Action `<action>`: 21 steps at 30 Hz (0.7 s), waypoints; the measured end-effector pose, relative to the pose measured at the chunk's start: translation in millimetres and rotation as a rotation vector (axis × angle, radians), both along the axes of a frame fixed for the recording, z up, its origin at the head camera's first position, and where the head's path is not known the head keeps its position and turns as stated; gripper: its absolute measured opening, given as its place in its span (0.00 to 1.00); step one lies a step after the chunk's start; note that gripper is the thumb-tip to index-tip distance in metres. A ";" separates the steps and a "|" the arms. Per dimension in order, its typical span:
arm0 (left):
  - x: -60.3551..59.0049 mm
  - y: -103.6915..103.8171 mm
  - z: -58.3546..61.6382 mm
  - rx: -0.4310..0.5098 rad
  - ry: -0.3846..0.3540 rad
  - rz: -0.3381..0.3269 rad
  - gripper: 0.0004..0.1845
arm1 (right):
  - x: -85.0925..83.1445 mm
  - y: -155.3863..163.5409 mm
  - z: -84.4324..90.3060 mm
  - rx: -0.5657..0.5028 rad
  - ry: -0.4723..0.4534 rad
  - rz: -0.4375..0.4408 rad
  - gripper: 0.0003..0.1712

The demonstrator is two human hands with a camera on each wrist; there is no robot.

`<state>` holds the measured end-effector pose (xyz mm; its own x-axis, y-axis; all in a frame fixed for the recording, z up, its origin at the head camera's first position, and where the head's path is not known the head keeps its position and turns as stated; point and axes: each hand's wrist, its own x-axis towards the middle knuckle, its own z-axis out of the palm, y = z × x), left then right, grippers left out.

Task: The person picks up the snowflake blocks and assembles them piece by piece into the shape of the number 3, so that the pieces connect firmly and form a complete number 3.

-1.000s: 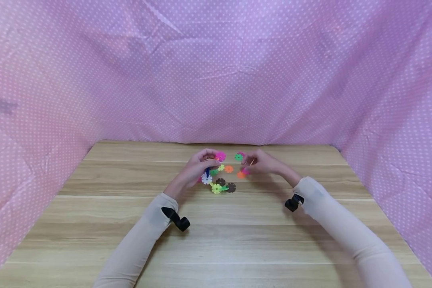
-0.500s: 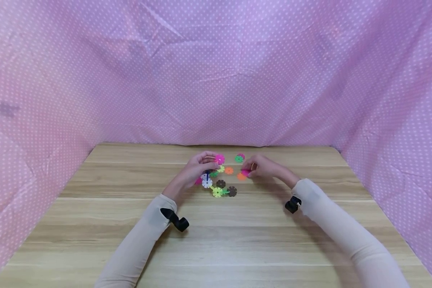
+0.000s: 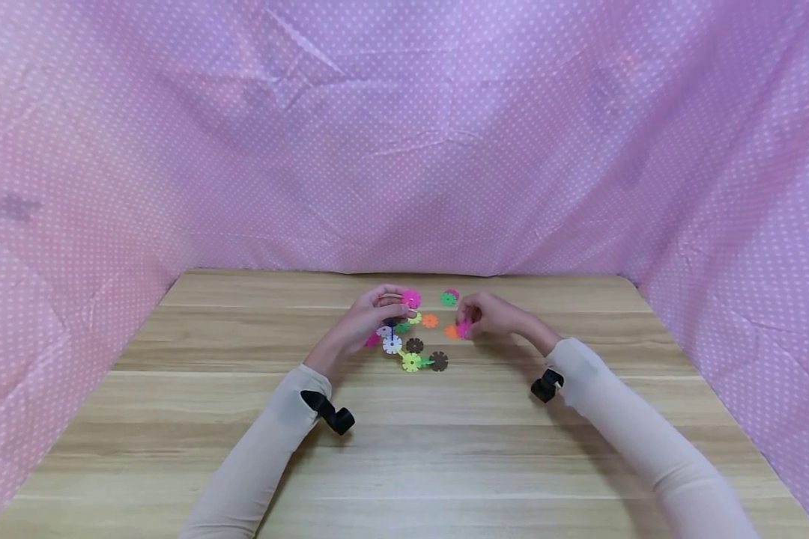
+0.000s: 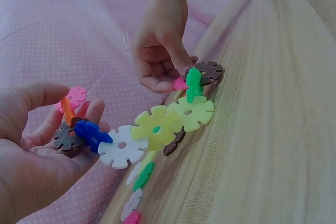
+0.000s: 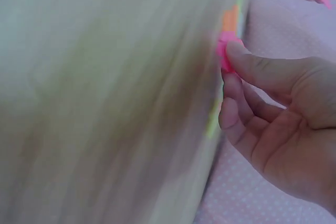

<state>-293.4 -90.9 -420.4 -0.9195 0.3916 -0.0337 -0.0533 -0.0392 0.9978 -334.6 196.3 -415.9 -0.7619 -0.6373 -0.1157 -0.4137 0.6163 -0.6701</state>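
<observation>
My left hand [image 3: 367,318] holds one end of a chain of joined, notched plastic discs. In the left wrist view its fingers pinch an orange disc [image 4: 67,111] beside a pink disc [image 4: 77,97]. From there the chain runs through a dark disc, a blue disc [image 4: 93,136], a white disc [image 4: 122,153], yellow discs [image 4: 155,128], a green disc [image 4: 193,83] and a brown disc [image 4: 210,71]. My right hand [image 3: 495,313] pinches a loose pink disc [image 5: 227,51] between thumb and fingers, beside an orange disc [image 3: 451,332].
Another orange disc [image 3: 430,320] lies on the wooden table [image 3: 404,449] between the hands. Farther back, a green disc [image 3: 448,299] overlaps a pink one. Pink dotted cloth [image 3: 404,150] hangs behind and along both sides of the table.
My right hand has come down and taken the pink disc, shifting it slightly right. A yellowish sliver seen at its fingers earlier is out of sight in the head view. The left hand stays nearly still.
</observation>
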 end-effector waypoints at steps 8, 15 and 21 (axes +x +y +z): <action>-1.7 -1.1 -2.4 0.011 -0.003 -0.002 0.21 | 1.3 -8.2 18.4 -0.109 0.040 0.009 0.08; -3.2 -1.8 -4.0 0.003 -0.012 -0.006 0.20 | 9.6 -26.9 28.7 -0.296 0.016 -0.070 0.07; -4.2 -2.0 -5.0 -0.001 -0.025 -0.010 0.19 | 16.6 -39.8 25.6 -0.426 0.053 -0.155 0.05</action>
